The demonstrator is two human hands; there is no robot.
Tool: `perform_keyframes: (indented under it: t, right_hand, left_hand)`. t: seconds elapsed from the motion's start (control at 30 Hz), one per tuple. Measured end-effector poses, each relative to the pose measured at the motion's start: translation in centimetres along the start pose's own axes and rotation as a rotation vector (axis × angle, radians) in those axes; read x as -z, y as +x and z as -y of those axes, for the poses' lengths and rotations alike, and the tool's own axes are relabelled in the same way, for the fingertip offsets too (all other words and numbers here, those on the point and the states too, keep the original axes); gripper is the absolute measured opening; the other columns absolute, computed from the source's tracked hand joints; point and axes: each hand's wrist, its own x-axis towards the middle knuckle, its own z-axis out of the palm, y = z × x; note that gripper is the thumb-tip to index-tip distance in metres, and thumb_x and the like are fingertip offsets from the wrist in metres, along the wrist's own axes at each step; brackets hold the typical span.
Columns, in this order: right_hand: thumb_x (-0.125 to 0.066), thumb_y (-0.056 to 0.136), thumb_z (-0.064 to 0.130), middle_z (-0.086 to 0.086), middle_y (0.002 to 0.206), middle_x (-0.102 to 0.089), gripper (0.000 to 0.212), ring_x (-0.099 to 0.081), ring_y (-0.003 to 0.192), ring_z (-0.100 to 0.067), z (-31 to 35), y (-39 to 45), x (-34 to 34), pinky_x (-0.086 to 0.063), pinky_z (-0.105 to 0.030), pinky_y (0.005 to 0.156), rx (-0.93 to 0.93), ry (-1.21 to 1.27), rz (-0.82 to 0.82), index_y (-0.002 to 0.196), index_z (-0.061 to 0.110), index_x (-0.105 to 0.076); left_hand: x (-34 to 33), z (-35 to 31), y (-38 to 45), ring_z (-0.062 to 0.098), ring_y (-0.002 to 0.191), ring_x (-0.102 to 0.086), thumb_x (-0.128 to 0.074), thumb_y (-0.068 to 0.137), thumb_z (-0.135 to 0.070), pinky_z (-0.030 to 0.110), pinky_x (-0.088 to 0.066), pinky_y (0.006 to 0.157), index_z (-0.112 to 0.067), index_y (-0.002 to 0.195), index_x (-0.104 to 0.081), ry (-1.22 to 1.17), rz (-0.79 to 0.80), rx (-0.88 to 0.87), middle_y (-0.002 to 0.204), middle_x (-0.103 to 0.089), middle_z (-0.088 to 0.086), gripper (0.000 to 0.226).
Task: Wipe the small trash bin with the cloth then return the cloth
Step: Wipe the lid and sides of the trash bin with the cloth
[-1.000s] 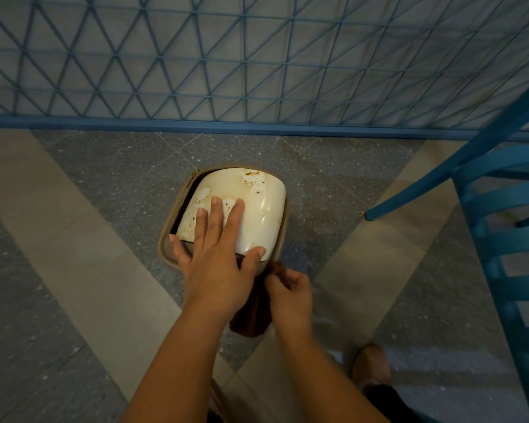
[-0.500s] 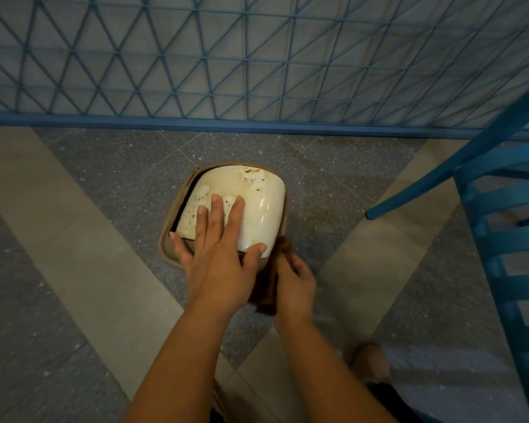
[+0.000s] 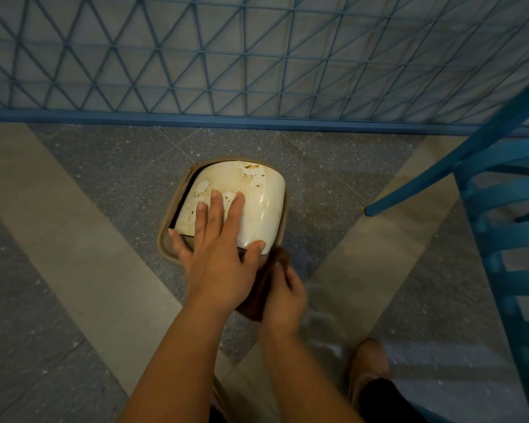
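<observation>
Since a second ago our right hand [image 3: 283, 296] has moved up the near side of the small trash bin [image 3: 226, 209], taking the brown cloth [image 3: 264, 285] with it: the cloth was bunched lower down by the floor, and now its top edge touches the rim at the near right corner. We read that as an upward wipe stroke on the bin's side wall, so wiping is still underway and the cloth return hasn't started. The lid [image 3: 251, 193] shows brown stains at the far edge and pale patches near our fingers, so the top probably still needs a pass. Left hand [image 3: 219, 257] hasn't shifted: spread flat and open, palm down on the lid, thumb at the near right edge, holding nothing, just bracing the bin. Right hand is closed around the cloth, pressing it against the bin. The bin sits on the speckled floor [image 3: 119, 178], near the blue mesh fence [image 3: 257, 56], with a blue chair [image 3: 507, 215] well apart to the right.
</observation>
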Motion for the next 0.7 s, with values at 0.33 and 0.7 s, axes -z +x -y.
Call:
perform_keyframes:
  t: [0.33,0.7]
  right_hand:
    - [-0.061,0.088,0.028,-0.006,0.075,-0.066,0.022,-0.064,0.075,-0.023,10.2,8.6,-4.3,-0.054,-0.035,0.076,0.127,-0.494,0.128,0.070,0.017,-0.063]
    - [-0.063,0.085,0.021,-0.009,0.080,-0.073,0.015,-0.069,0.083,-0.027,5.4,5.2,1.3,-0.055,-0.048,0.085,0.121,-0.564,0.216,0.071,0.018,-0.069]
  left_hand:
    - [0.0,0.0,-0.1,0.011,0.145,0.019,-0.044,0.091,-0.052,0.055,0.019,0.110,-0.046,0.148,0.005,-0.026,-0.019,-0.009,0.158,0.019,-0.013,0.075]
    - [0.3,0.2,0.1,0.011,0.145,0.020,-0.037,0.092,-0.055,0.055,0.020,0.110,-0.046,0.148,0.007,0.000,0.027,0.008,0.158,0.020,-0.011,0.071]
